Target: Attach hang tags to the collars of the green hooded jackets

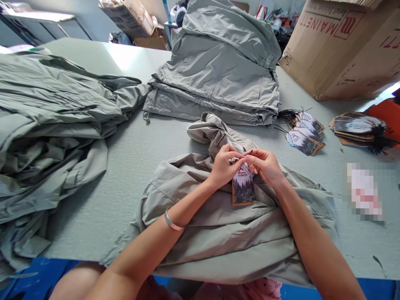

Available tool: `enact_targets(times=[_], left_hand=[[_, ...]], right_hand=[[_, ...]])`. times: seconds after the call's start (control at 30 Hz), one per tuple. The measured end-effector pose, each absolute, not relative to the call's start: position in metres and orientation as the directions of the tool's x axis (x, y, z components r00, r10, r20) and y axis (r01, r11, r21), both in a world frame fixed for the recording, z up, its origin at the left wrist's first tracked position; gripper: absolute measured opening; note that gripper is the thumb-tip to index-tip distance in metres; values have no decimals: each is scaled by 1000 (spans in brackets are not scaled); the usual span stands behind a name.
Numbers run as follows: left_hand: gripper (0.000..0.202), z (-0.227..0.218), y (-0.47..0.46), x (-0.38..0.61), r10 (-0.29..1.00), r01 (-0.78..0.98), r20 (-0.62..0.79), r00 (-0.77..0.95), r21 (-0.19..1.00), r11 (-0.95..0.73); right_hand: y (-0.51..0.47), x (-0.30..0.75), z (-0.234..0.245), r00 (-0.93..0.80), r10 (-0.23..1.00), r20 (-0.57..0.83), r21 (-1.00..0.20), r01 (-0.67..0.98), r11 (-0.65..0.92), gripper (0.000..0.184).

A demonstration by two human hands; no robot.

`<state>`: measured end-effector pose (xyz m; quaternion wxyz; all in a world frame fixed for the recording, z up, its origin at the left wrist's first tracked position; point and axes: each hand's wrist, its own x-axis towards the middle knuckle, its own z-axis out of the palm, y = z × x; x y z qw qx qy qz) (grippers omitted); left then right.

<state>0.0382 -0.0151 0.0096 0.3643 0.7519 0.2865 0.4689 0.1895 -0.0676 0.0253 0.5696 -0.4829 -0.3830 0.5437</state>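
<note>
A grey-green jacket (218, 233) lies spread in front of me, its gathered upper part (212, 129) pointing away. Over it hangs a hang tag (243, 189) with a forest print and a brown card edge. My left hand (226, 164) pinches at the top of this tag, thumb and forefinger together. Right beside it, my right hand (264, 166) pinches a short black piece of the tag's string, its fingertips meeting those of the left. The exact spot where string and tag join is hidden by the fingers.
A stack of folded jackets (218, 75) stands at the back, a loose heap of jackets (56, 125) at left. Bundles of hang tags (304, 135) and more tags (358, 127) lie right, near a cardboard box (343, 50) and a blurred-out item (364, 191).
</note>
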Motion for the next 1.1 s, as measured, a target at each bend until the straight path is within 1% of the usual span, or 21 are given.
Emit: enact_targets(times=[0.17,0.37,0.53,0.83,0.93,1.1], left_hand=[[15,6,-13,37,692,130,605,394,709,-693],[17,6,-11,36,646,185,642,413,635,-750],[16,8,-12,35,643,211,637,425,621,-755],[13,10,-12,33,623,242,629,464,587,-773],[13,10,-12,33,618,234,633,465,586,-776],[9,10,-13,34,654,241,620,434,619,-747]], right_hand=[[-67,189,22,147,988,-49,-989,-145,-27,27],[-67,189,27,186,980,-64,-993,-109,-45,32],[-67,193,25,169,985,-46,-995,-97,-30,30],[-69,200,28,143,988,-55,-997,-62,-46,28],[-68,202,27,133,990,-56,-996,-75,-47,29],[-68,202,24,103,993,-62,-990,-136,-48,28]])
